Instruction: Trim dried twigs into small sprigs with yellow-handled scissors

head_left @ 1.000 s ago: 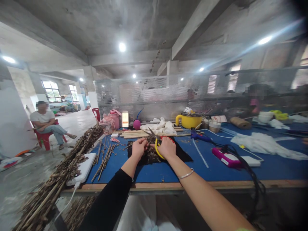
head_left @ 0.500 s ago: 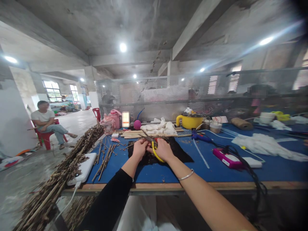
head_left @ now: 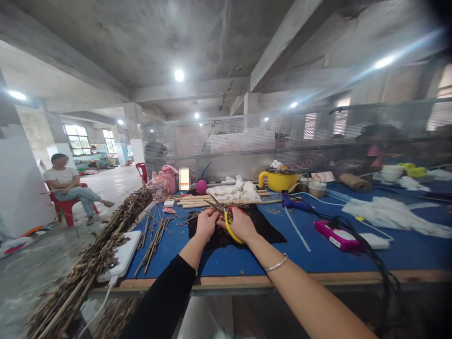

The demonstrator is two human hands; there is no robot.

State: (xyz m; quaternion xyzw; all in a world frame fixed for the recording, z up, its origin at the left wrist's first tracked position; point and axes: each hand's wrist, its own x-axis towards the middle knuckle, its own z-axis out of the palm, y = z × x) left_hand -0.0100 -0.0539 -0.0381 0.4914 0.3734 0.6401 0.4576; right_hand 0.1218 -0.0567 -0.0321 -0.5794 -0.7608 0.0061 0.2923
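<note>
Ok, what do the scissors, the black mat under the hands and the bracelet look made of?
The scissors: grey blades with a dull glint, likely metal; the yellow and red handles in the right hand look smooth, probably plastic or rubber-coated. The mat: matte black, soft uneven edge, seemingly felt or cloth. The bracelet: thin, shiny silver band, likely metal.

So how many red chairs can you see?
2. One red chair is at the far left, under the seated person; the other stands farther back, beside the mesh fence. More may be hidden.
</note>
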